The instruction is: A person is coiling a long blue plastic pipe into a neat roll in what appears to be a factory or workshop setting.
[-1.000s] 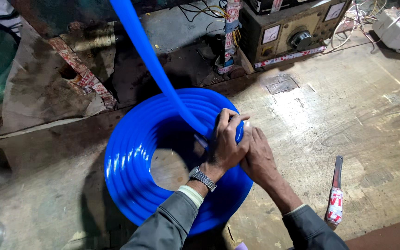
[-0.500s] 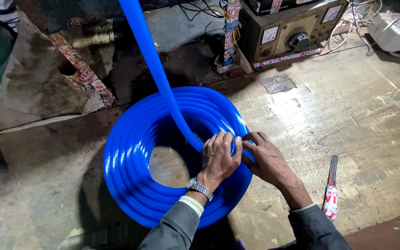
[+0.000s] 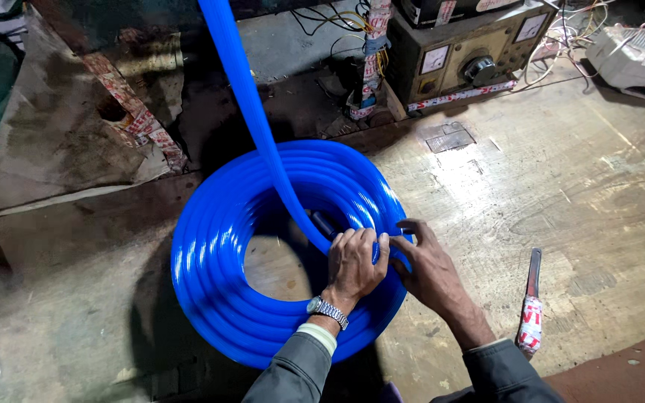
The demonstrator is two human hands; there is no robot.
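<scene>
You are binding the blue hose coil, lying flat on the wooden bench. Your left hand fingers clench its inner wraps; right hand fingers grasp the outer edge. Next, hold the turns tight.

Glossy bright blue hose coil; silver wristwatch; grey sleeves; perhaps red-and-white knife handle
</scene>
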